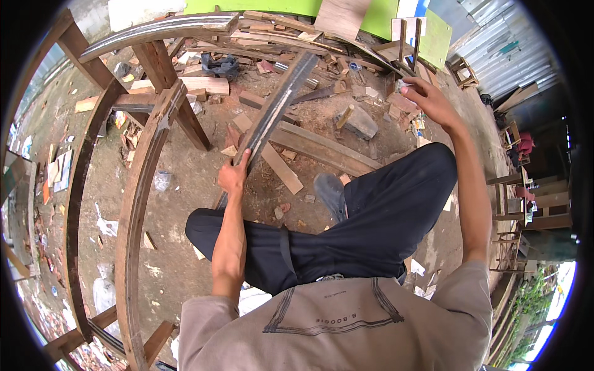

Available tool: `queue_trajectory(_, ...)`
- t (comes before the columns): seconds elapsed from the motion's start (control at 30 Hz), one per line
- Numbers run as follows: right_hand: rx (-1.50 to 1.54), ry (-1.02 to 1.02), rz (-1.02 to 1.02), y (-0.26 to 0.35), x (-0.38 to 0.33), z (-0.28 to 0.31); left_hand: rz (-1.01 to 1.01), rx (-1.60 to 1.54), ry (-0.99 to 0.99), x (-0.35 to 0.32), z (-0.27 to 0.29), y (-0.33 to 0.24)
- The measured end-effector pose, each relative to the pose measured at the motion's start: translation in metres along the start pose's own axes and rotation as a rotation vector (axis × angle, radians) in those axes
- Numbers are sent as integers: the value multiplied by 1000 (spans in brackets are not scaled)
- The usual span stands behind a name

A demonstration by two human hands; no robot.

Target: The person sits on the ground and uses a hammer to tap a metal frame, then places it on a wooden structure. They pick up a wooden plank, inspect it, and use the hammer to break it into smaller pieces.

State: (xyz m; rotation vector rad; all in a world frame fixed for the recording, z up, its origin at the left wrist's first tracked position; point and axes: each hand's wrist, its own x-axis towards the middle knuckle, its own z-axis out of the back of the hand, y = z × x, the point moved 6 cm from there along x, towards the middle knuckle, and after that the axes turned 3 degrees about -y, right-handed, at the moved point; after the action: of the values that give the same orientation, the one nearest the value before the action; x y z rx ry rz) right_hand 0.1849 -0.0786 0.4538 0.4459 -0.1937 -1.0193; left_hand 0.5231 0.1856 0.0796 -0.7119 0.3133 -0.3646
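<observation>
The lower end of the long dark wooden plank [275, 108] is hidden behind the left hand [234, 176] and the black-trousered thigh, and the small pale thing pinched in the right hand [427, 99] is too small to make out. The left hand's fingers are wrapped closed around the plank, which runs up and away from that grip toward the scrap wood pile [278, 28]. The right hand is raised well apart to the right, fingers curled around its small object, above a hammer [345, 116] lying on the dirt.
</observation>
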Motion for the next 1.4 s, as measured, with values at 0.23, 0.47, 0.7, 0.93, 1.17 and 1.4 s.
queue_trajectory(0.23, -370, 305, 148, 25, 42, -42, 143, 14, -12, -3, 7, 41)
queue_trajectory(0.47, -673, 343, 262, -24, 147, -121, 131, 54, -6, -4, 9, 29)
queue_trajectory(0.7, -890, 315, 132, -68, 190, -221, 172, 149, 30, 2, -22, 31)
queue_trajectory(0.93, -1305, 293, 159, -201, 182, -319, 219, 328, 181, -5, -61, 39)
queue_trajectory(1.17, -827, 500, -200, -243, 155, -344, 205, 337, 207, -3, -90, 33)
queue_trajectory(1.4, -769, 391, -123, -167, 152, -264, -117, 237, -68, 5, -115, 27)
